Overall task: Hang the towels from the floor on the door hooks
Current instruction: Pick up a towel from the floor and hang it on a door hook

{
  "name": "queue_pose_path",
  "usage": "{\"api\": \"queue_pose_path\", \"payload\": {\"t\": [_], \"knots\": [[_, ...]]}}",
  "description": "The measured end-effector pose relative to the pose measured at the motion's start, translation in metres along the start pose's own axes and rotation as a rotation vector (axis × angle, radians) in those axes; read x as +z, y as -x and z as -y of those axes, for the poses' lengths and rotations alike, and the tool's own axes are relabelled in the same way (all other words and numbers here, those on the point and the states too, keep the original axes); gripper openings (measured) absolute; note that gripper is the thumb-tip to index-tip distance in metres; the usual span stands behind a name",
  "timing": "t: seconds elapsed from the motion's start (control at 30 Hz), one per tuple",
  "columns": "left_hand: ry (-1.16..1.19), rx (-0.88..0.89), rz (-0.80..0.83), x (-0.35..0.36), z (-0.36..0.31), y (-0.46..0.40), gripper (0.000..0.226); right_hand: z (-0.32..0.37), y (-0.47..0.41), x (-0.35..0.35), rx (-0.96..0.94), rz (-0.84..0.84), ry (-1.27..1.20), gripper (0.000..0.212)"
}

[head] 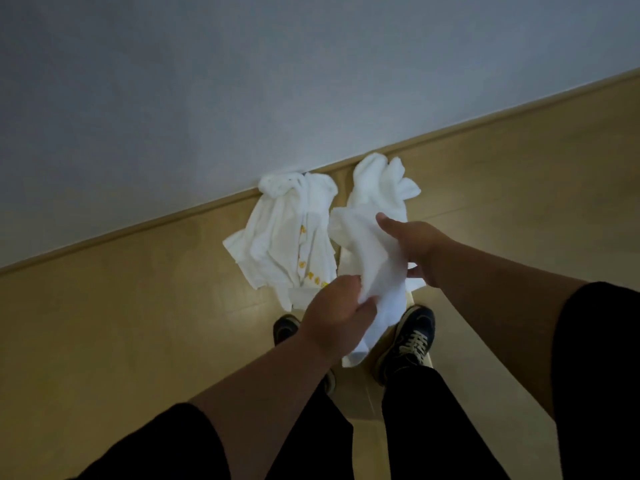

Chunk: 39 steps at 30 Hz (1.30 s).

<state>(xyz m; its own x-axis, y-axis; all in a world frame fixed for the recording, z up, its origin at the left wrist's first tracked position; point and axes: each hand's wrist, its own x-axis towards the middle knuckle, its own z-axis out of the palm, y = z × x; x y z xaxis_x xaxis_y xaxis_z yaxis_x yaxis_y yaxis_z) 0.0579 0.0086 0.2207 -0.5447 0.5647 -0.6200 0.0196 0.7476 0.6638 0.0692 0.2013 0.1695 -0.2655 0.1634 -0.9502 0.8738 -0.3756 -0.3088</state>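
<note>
Two hands hold one plain white towel [367, 258] above the wooden floor [138, 306], and that towel serves as the landmark. Nearest the camera, below the towel's hanging tail, stand two dark lace-up shoes [408, 337] and black trouser legs. The left hand [332, 310] grips the towel's lower bunch, fingers curled into the cloth; the right hand [412, 251] pinches its right side a little higher, thumb lying across the top of the fabric. The towel's far end seems to trail down toward the skirting board [214, 209], though whether it touches the floor there cannot be told.

Just left of the held towel, a second white towel with yellow marks [287, 237] lies crumpled on the floor, its bunched top against the skirting board. Beyond both rises a pale wall [242, 81]. No door or hooks are in view.

Judging by its folds and droop, the cloth is soft, light and limp, not slippery or fragile. It will sag wherever unsupported, so gathering an edge or a corner into a firm bunch should suit looping it over a hook.
</note>
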Motion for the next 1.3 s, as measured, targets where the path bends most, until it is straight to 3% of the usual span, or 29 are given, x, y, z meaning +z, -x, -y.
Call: {"api": "queue_pose_path", "payload": {"t": [0.1,0.3,0.4,0.53,0.77,0.83,0.93,1.03,1.2,1.3], "knots": [[-0.072,0.120,0.031,-0.023,-0.034,0.032,0.024,0.021,0.046,-0.001,0.008,-0.010,0.031,0.078],[-0.103,0.212,0.048,-0.065,-0.086,0.075,0.034,0.072,0.145,-0.001,-0.221,0.021,0.002,0.020],[-0.104,0.200,0.036,-0.084,-0.110,0.091,0.032,0.100,0.193,0.001,-0.366,0.009,-0.018,0.027],[-0.183,0.217,0.092,-0.107,-0.140,0.110,0.023,0.135,0.254,0.002,-0.492,0.007,-0.096,0.021],[-0.262,0.333,0.143,-0.179,-0.181,0.155,0.046,0.169,0.357,0.004,-0.640,0.084,0.088,0.025],[-0.304,0.338,0.043,-0.216,-0.185,0.158,0.049,0.171,0.382,0.005,-0.663,0.097,0.136,0.025],[-0.347,0.315,-0.212,-0.277,-0.198,0.160,0.030,0.175,0.414,0.005,-0.696,0.054,0.183,0.026],[-0.208,0.340,-0.313,-0.324,-0.229,0.168,0.023,0.178,0.448,0.006,-0.715,0.036,0.216,0.026],[-0.227,0.480,0.092,-0.325,-0.296,0.189,0.052,0.189,0.503,0.006,-0.757,0.018,0.261,0.024],[-0.302,0.514,0.238,-0.312,-0.319,0.205,0.048,0.195,0.533,0.000,-0.791,-0.023,0.313,0.026]]}}
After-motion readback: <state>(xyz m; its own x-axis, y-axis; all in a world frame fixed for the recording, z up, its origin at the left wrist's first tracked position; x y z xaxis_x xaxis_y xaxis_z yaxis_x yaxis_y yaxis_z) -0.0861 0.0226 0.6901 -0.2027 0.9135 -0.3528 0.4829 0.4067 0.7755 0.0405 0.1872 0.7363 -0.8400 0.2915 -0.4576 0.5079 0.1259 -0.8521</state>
